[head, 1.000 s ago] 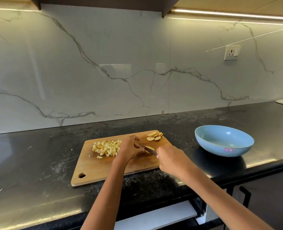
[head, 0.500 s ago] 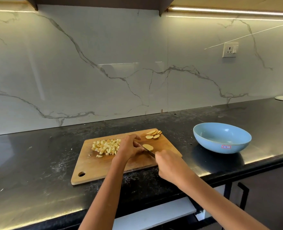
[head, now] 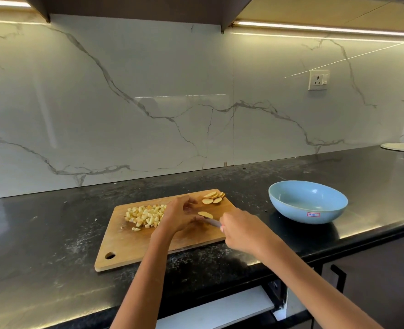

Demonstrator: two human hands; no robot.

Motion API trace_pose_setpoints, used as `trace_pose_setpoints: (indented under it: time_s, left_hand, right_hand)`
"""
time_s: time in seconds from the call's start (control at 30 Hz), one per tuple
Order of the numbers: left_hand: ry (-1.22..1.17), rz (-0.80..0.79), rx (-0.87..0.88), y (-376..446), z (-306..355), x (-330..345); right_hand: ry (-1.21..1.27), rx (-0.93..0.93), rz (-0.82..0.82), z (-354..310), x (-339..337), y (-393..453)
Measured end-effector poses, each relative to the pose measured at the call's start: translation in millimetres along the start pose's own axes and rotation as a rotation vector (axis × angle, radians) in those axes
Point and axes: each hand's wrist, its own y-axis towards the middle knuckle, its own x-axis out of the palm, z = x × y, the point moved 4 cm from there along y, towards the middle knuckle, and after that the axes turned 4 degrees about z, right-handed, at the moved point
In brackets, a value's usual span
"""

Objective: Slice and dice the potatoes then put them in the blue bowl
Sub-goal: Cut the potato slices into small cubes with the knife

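My right hand (head: 240,230) grips the knife (head: 212,221), blade running left-far across the cutting board (head: 134,245), while my left hand (head: 180,216), fingers loosely curled and holding nothing as far as I can tell, hovers beside the single potato slice (head: 205,214) to steady it. That slice lies flat mid-board, long axis left-right. Diced pile (head: 145,216) parked left, uncut slices (head: 212,198) at the far right corner, blue bowl (head: 307,203) empty to the right.

The knife (head: 212,221) handle was hidden inside the right hand (head: 242,230); the left hand (head: 179,216) covered its blade tip. The blue bowl (head: 307,202) sticker's writing was unreadable.
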Motion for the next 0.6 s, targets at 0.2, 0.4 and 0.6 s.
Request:
trace_pose_setpoints:
  time_s: [0.2,0.4,0.6]
  left_hand:
    - [0.036,-0.030,0.073,-0.3,5.6,3.5]
    - [0.035,-0.017,0.052,-1.3,5.1,2.9]
    - [0.029,-0.021,0.066,-0.8,7.0,4.0]
  right_hand:
    - [0.030,0.024,0.004,6.1,2.6,-0.2]
    - [0.027,0.035,0.019,11.1,3.6,-0.3]
    - [0.022,0.019,-0.013,8.8,8.1,1.4]
